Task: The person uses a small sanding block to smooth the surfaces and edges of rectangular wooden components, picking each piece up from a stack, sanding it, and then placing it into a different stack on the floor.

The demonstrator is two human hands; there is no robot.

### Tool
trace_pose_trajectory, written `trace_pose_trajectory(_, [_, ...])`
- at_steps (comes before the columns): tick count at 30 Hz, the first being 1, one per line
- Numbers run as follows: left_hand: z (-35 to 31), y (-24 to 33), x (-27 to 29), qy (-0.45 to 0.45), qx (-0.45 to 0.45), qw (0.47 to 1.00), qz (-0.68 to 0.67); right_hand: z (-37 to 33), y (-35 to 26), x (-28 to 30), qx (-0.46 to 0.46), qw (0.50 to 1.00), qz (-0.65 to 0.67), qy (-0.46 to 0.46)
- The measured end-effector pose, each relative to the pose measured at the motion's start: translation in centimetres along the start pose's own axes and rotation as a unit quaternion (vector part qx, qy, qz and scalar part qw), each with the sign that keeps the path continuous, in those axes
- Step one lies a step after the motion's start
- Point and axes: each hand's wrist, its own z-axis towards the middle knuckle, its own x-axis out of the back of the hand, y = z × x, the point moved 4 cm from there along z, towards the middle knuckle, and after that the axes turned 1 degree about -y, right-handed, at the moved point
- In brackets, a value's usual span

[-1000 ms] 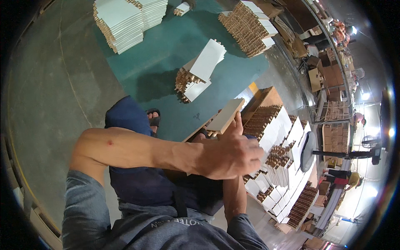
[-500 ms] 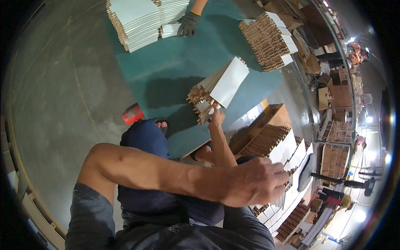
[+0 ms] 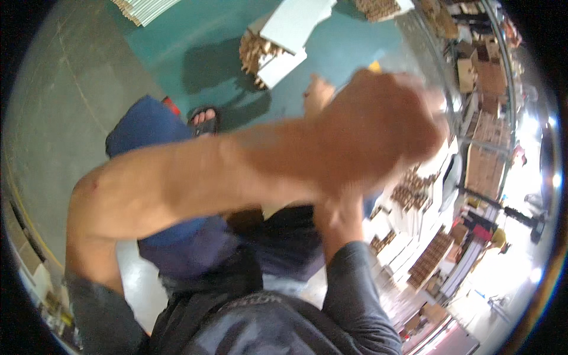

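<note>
My left arm reaches across in front of me to the right. My left hand (image 3: 387,121) is at its end, smeared by motion, so its fingers cannot be made out. Beyond it, partly covered by the left arm, my right hand (image 3: 320,93) is held low over the green floor sheet with fingertips apart and nothing visible in them. Nearest to it lies a pile of white boards (image 3: 296,26) with brown, jagged ends, its top boards skewed. A white piece (image 3: 283,68) sits at the pile's near end, apart from my right hand.
White boards stand stacked at the far left (image 3: 144,9) and far right (image 3: 378,7). Close on my right are more stacks with brown ends (image 3: 435,257). A red object (image 3: 171,106) shows beside my left knee. Cartons (image 3: 488,59) line the right side.
The view has shifted, and the scene sits higher. My right hand has come away from the pile's near end. My left hand has swung forward. The other person's gloved hand is out of view.
</note>
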Motion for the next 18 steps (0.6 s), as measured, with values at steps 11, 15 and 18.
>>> trace_pose_trajectory(11, [-1.0,-5.9,-2.8,-0.164,-0.02,0.986,0.004,-1.4,-18.1,15.6,0.1,0.988,0.021,-0.114])
trace_pose_trajectory(15, [-2.3,-3.8,-5.6,-0.323,-0.03,0.945,0.046,-1.7,-10.8,14.6,0.128,0.923,-0.201,-0.301])
trace_pose_trajectory(18, [-2.9,-3.6,-4.4,-0.279,-0.053,0.959,-0.008,-5.2,-14.5,11.8,0.345,0.823,-0.36,-0.271])
